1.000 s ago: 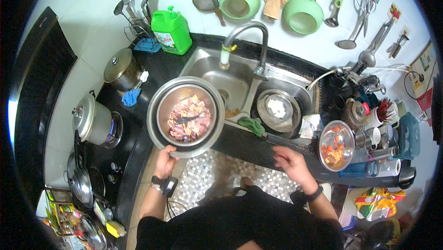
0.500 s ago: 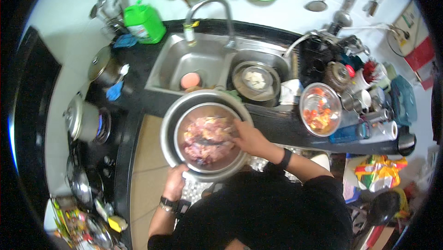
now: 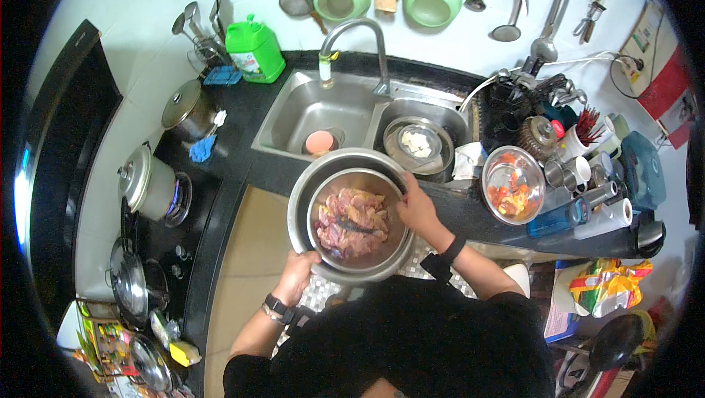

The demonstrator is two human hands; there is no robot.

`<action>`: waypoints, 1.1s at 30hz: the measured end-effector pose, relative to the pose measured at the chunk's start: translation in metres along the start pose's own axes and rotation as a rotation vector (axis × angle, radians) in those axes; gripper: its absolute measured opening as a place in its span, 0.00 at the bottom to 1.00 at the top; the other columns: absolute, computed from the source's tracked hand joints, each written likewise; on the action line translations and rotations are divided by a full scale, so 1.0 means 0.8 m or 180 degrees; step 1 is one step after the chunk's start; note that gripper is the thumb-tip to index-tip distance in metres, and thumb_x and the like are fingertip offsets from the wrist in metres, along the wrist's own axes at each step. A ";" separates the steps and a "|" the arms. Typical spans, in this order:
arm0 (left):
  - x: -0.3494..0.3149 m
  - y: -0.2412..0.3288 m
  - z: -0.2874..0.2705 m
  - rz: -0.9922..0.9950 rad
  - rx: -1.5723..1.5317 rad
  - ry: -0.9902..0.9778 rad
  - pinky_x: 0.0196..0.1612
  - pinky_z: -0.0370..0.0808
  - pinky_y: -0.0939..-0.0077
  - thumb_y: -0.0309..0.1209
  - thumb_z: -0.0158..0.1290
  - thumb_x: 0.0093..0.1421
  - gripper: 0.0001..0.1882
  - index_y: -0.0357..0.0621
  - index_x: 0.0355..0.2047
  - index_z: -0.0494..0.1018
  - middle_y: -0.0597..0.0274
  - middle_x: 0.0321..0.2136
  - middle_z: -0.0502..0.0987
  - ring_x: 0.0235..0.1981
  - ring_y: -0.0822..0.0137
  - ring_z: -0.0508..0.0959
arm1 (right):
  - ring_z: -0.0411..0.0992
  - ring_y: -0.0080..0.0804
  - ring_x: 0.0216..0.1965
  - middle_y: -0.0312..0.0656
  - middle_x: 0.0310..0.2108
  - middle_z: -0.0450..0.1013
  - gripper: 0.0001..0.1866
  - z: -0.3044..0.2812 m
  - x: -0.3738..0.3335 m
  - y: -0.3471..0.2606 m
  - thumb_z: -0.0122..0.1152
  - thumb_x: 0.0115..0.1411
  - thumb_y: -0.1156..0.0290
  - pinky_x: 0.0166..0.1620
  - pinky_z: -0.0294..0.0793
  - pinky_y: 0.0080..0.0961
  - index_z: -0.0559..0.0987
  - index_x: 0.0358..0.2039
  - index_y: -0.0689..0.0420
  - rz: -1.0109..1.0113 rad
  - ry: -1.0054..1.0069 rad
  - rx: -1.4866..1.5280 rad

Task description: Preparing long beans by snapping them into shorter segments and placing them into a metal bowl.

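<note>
A wide metal bowl [image 3: 299, 211] with a smaller metal bowl [image 3: 394, 213] nested in it is in front of my body, near the counter's front edge. Pieces of raw meat [image 3: 360, 203] fill the inner bowl's bottom, and a dark, elongated thing [image 3: 355, 227] lies across them; I cannot make out its kind. My left hand [image 3: 297, 275] grips the outer bowl's rim at the lower left, thumb on top. On the opposite side my right hand [image 3: 420, 211] is closed on the right rim, its lower fingers hidden.
Behind the bowls is a double sink [image 3: 277, 115] with a faucet [image 3: 378, 53]. To the right stands a bowl of cut orange-red pieces [image 3: 514, 200] beside cups and bottles. At left, a pot [image 3: 147, 185] sits by a lit blue burner flame [image 3: 176, 196].
My right hand has moved from over the meat in the inner bowl to the right rim. My left hand stays on the rim. The whole view has shifted somewhat.
</note>
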State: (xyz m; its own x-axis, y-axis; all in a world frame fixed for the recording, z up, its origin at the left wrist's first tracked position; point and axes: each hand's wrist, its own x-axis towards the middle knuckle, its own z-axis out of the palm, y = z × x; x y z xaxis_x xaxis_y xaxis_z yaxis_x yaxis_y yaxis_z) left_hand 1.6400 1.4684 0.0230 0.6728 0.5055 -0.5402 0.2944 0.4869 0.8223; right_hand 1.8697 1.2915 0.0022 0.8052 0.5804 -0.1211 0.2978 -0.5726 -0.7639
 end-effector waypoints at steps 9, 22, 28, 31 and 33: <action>0.004 -0.008 0.008 0.0221 0.0160 -0.0280 0.33 0.72 0.77 0.17 0.47 0.47 0.16 0.31 0.39 0.70 0.62 0.29 0.75 0.28 0.71 0.74 | 0.68 0.51 0.42 0.52 0.40 0.67 0.24 0.000 0.016 -0.007 0.56 0.48 0.71 0.44 0.69 0.39 0.68 0.49 0.56 -0.0748 0.0256 -0.0590; 0.027 -0.040 -0.033 -0.0349 0.0095 0.0125 0.26 0.76 0.73 0.15 0.48 0.45 0.15 0.28 0.36 0.69 0.57 0.25 0.74 0.22 0.66 0.75 | 0.68 0.54 0.28 0.55 0.22 0.67 0.11 -0.052 0.054 0.005 0.55 0.47 0.70 0.31 0.65 0.39 0.67 0.29 0.62 -0.1281 -0.0232 -0.0470; 0.020 -0.048 -0.053 -0.0322 -0.0326 0.0248 0.29 0.79 0.69 0.16 0.47 0.45 0.20 0.28 0.42 0.66 0.53 0.31 0.74 0.27 0.60 0.77 | 0.69 0.46 0.25 0.51 0.20 0.68 0.09 -0.077 0.043 0.018 0.57 0.44 0.72 0.29 0.67 0.34 0.68 0.25 0.62 -0.0733 0.0143 -0.0038; 0.011 -0.042 -0.061 -0.0310 -0.0534 0.0305 0.31 0.79 0.68 0.15 0.46 0.44 0.20 0.28 0.42 0.65 0.53 0.32 0.74 0.27 0.60 0.77 | 0.64 0.30 0.20 0.44 0.17 0.65 0.08 -0.092 0.056 0.055 0.57 0.46 0.74 0.27 0.66 0.27 0.67 0.22 0.61 -0.0401 0.0607 0.0444; -0.003 -0.032 -0.061 -0.0097 -0.0980 0.0604 0.32 0.78 0.67 0.15 0.46 0.44 0.20 0.28 0.41 0.66 0.54 0.32 0.74 0.28 0.61 0.77 | 0.60 0.24 0.20 0.37 0.15 0.62 0.07 -0.103 0.057 0.071 0.56 0.46 0.75 0.25 0.63 0.24 0.66 0.19 0.59 -0.0151 0.0874 0.0428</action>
State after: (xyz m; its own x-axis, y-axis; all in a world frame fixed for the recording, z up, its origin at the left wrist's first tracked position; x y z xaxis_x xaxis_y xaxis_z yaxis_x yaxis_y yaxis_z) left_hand 1.5975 1.4896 -0.0059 0.5204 0.5966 -0.6109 0.0746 0.6810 0.7285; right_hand 1.9655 1.2376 0.0061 0.9060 0.4160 0.0785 0.2826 -0.4561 -0.8439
